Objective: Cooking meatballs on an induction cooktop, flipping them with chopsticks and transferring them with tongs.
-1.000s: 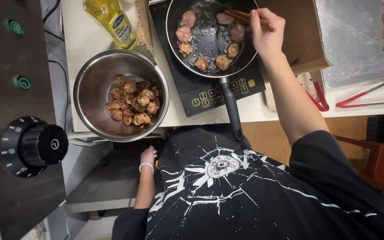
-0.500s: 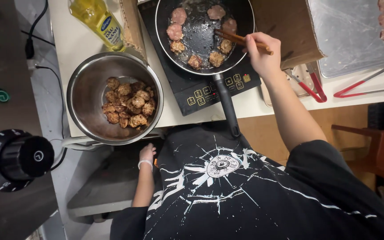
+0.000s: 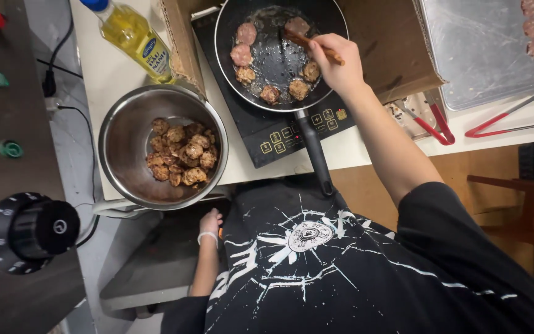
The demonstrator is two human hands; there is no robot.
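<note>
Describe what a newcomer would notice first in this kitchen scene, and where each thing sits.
The black frying pan of meat slices sits on the cooktop, top centre, where the right hand holds wooden chopsticks. Left of it, a steel bowl holds browned pieces.

Blue-labelled yellow oil bottle [image 3: 132,38] beside brown cardboard box [image 3: 397,43]

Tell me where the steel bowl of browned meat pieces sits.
In the head view, the round steel bowl sits at the counter's near edge on the person's left, beside the black induction cooktop, below the yellow oil bottle.
</note>
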